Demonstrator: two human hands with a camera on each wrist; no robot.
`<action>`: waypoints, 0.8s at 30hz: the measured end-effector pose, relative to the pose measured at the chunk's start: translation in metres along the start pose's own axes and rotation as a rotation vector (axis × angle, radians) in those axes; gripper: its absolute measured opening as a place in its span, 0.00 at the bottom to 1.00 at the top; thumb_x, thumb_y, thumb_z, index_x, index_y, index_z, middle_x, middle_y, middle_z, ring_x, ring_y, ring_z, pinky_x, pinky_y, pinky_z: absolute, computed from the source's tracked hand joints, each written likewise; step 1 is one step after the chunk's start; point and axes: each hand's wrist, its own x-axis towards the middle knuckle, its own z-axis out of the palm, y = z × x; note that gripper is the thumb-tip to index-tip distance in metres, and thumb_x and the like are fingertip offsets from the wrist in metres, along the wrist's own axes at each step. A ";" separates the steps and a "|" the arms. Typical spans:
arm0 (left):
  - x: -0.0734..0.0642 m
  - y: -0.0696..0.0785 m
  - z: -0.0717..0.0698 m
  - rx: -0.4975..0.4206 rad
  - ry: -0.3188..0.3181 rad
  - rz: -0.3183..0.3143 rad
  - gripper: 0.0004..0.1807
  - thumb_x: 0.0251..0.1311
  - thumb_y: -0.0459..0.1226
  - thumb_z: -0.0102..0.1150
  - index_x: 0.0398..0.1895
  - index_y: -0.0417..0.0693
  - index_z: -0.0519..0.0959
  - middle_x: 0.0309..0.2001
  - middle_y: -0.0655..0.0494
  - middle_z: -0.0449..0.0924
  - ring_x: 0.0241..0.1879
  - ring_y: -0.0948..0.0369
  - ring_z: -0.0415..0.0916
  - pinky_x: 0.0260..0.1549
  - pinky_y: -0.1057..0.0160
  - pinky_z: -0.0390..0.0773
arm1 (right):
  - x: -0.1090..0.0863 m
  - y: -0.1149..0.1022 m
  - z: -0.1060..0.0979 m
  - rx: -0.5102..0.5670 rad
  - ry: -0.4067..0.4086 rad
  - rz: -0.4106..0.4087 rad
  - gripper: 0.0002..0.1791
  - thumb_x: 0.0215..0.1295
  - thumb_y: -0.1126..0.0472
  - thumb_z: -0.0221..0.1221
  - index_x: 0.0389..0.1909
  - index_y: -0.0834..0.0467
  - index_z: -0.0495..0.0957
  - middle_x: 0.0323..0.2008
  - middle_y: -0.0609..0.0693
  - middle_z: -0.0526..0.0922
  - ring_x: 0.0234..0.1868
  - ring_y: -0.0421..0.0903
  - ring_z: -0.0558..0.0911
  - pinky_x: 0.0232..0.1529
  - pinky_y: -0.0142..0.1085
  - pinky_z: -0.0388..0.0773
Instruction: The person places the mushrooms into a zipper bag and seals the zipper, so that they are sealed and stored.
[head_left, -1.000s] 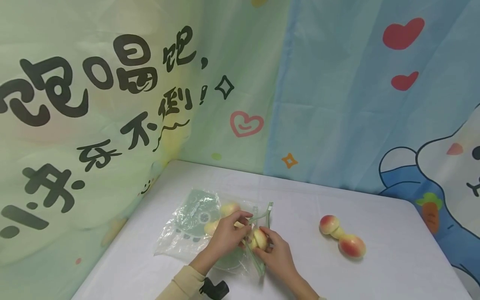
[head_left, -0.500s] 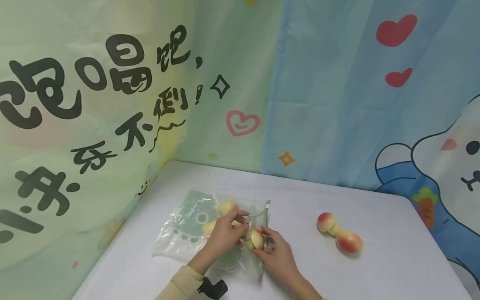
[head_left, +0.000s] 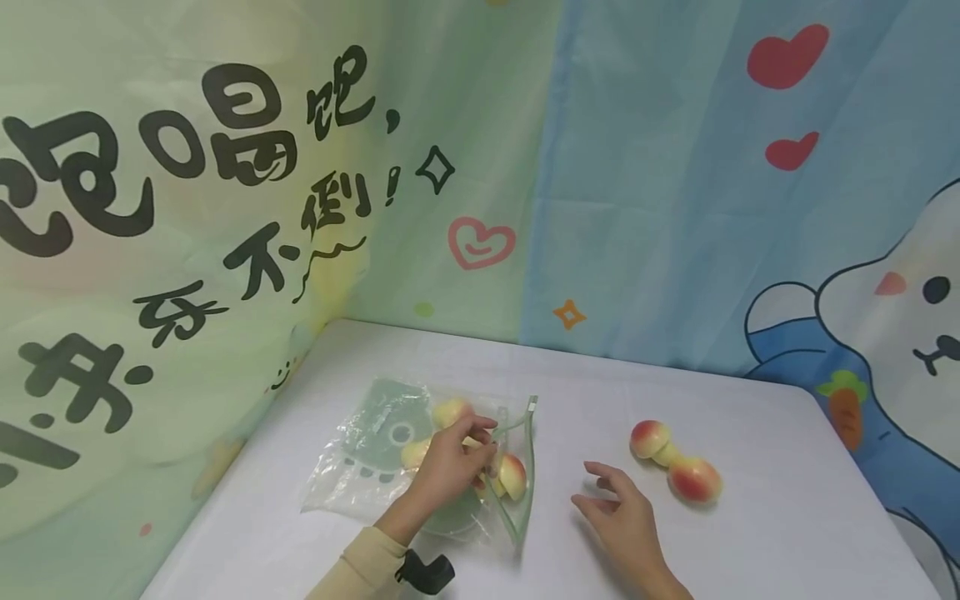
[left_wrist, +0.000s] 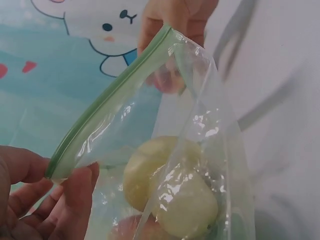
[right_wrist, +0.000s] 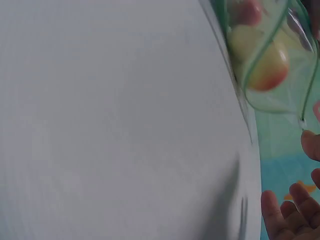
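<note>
A clear zip bag [head_left: 337, 479] with a green zip edge and green print lies on the table, its mouth gaping to the right. My left hand [head_left: 447, 464] pinches the green edge between thumb and fingers, plain in the left wrist view. Several yellow-and-red mushroom-shaped pieces are inside; one piece [head_left: 512, 477] sits just within the mouth. My right hand [head_left: 621, 515] holds nothing, fingers parted and gently bent, between the bag and two rounded red-and-yellow ends joined by a narrow middle [head_left: 695, 480] on the table. My left hand partly hides the bag's contents.
The white-covered table [head_left: 570, 400] meets a printed fabric backdrop [head_left: 645, 233] at its back and left. A small black object [head_left: 427, 573] is by the left wrist, near the front.
My right hand has let go of the mushroom-shaped piece in the bag's mouth and drawn away to the right. My left hand keeps its hold on the bag. The head view has shifted slightly.
</note>
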 end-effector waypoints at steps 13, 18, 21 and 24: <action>0.003 0.003 0.002 0.044 0.003 0.023 0.16 0.62 0.32 0.59 0.54 0.41 0.77 0.37 0.52 0.76 0.25 0.63 0.79 0.17 0.63 0.81 | 0.027 0.019 -0.060 -0.295 0.275 -0.126 0.27 0.43 0.73 0.74 0.49 0.63 0.80 0.49 0.57 0.81 0.47 0.50 0.79 0.47 0.26 0.74; 0.003 0.002 0.002 0.049 0.005 0.020 0.16 0.62 0.32 0.59 0.54 0.40 0.77 0.38 0.52 0.76 0.25 0.63 0.78 0.18 0.63 0.81 | 0.033 0.029 -0.080 -0.387 0.327 -0.049 0.27 0.44 0.71 0.73 0.49 0.64 0.78 0.51 0.64 0.78 0.52 0.63 0.75 0.49 0.58 0.70; 0.003 0.001 0.002 0.048 0.005 0.017 0.16 0.62 0.32 0.59 0.54 0.39 0.76 0.38 0.52 0.76 0.25 0.63 0.77 0.18 0.63 0.81 | 0.036 0.035 -0.090 -0.410 0.268 0.116 0.30 0.50 0.66 0.71 0.56 0.64 0.75 0.56 0.67 0.74 0.57 0.66 0.71 0.55 0.62 0.66; 0.002 0.001 0.002 0.048 0.008 0.014 0.16 0.62 0.32 0.59 0.53 0.40 0.77 0.38 0.52 0.76 0.25 0.63 0.77 0.18 0.64 0.81 | 0.038 0.042 -0.095 -0.464 0.151 0.276 0.35 0.54 0.60 0.69 0.63 0.65 0.69 0.61 0.70 0.68 0.61 0.69 0.66 0.60 0.64 0.62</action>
